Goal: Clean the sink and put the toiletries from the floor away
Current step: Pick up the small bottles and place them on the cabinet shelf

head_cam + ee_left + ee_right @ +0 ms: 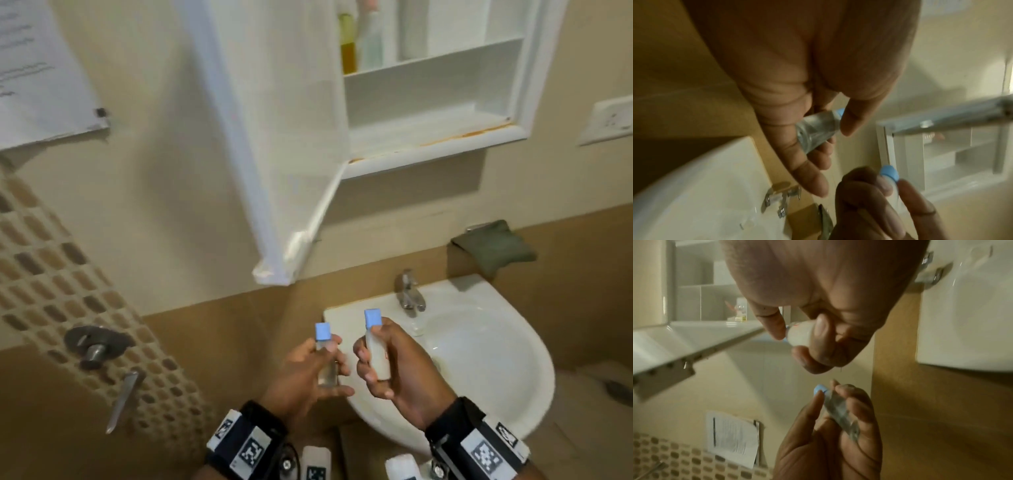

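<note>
I hold two small toiletry bottles, one in each hand, both upright with their blue caps on top. The clear bottle (pixel 326 363) sits in my left hand (pixel 305 373), fingers and thumb curled round its body, so that grip is closed on it. The white bottle (pixel 376 356) is in my right hand (pixel 394 366), pinched between thumb and curled fingers, its cap a little higher than the other's. The two bottles are just beside each other but apart, held in front of the near-left rim of the sink (pixel 513 359).

The wall cabinet (pixel 445 137) hangs above and beyond both hands, its door (pixel 274 137) swung open toward me on the left. Its lower shelf (pixel 428 99) shows bare white; the shelf above holds a yellow bottle (pixel 347 44) and pale containers.

As I judge it, the coming move is a lift up and away to that lower shelf. Each bottle's long axis already runs vertical, so it can go in standing without turning. My right hand lies nearer the opening, more directly under it; my left is below the open door's lower corner and would have to swing right to clear it.

A tap (pixel 407 287) stands at the back of the sink, and a folded green cloth (pixel 496 246) hangs on the wall to the right.
</note>
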Demonstrator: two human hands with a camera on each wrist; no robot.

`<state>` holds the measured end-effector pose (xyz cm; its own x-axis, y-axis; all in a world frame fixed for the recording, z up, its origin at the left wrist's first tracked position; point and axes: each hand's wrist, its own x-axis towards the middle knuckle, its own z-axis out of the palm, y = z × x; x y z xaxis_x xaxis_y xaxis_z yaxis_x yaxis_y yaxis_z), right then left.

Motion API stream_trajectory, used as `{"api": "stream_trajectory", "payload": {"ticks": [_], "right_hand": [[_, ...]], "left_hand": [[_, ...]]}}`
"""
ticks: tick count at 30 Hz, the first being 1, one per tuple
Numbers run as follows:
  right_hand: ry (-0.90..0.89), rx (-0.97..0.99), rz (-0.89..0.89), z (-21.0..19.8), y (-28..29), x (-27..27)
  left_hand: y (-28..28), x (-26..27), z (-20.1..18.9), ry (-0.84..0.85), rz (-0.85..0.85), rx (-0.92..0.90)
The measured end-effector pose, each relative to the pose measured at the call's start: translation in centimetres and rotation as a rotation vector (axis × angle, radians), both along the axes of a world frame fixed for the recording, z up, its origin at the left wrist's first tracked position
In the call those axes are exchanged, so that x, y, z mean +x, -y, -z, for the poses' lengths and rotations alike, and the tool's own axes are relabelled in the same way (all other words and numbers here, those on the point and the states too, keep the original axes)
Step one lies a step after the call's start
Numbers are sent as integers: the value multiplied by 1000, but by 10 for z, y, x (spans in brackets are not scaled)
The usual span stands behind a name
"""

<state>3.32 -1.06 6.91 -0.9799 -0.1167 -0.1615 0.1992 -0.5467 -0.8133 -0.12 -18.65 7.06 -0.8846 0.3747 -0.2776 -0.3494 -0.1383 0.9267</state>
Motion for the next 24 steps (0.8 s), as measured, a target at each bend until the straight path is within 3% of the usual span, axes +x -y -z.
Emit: {"api": "stream_trajectory", "payload": {"ticks": [4,10,15,20,24], "right_hand": [[25,16,73,-2,-98,-14],[-79,97,120,-60,-191,-39],[-162,78,126,-93,-213,-64],[-74,-11,84,-114,-218,-82],[-126,-1,39,-137,-221,-94]], "left_hand": [[-104,-6,-23,-207,82,-179],[-194,-27,-86,-359,-95,-179],[-215,-54,-127,-393,-164,-51],[-220,-81,-141,-317,-199,145],[-218,-98,-151,-321,-167,247]]}}
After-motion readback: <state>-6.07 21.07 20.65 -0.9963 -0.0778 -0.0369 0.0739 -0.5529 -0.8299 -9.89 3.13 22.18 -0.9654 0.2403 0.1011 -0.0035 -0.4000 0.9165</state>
